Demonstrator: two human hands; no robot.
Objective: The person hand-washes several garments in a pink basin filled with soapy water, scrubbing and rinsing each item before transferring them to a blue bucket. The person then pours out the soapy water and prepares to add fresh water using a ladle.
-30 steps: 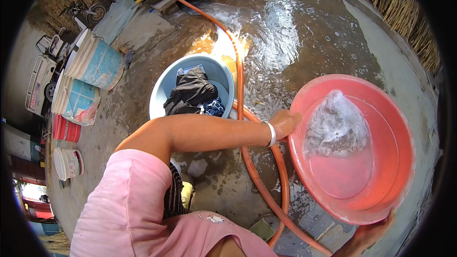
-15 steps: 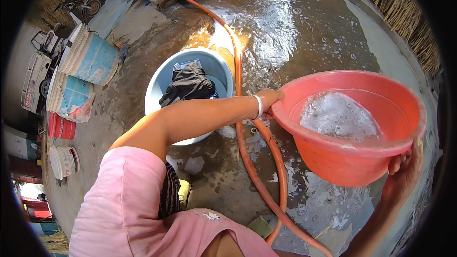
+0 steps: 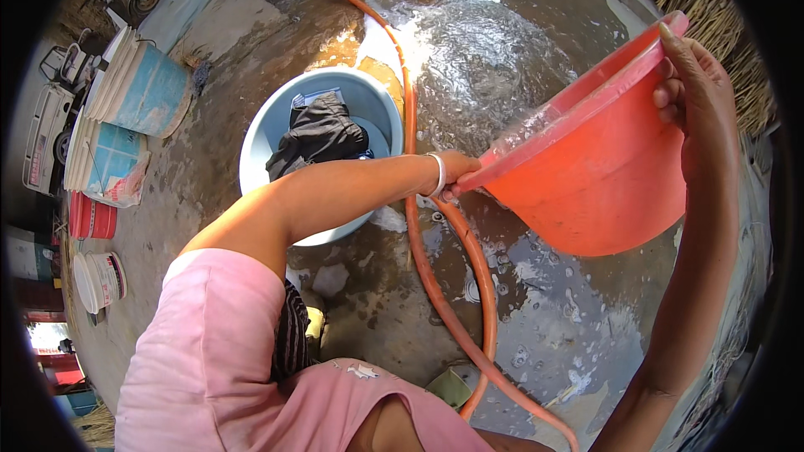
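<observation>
Red basin (image 3: 599, 176) is tilted steeply on its side at the right, held clear of the wet ground; only its outer wall shows, so the inside is hidden apart from a clear wet mass (image 3: 529, 127) at the raised rim, too blurred to identify. Left hand (image 3: 456, 174) is closed on the near rim, fingers partly hidden behind it. Right hand (image 3: 697, 92) is clamped over the far rim. Blue tub (image 3: 260, 146) at the left holds dark clothes (image 3: 318, 134). Orange hose (image 3: 435, 268) runs between the two.
</observation>
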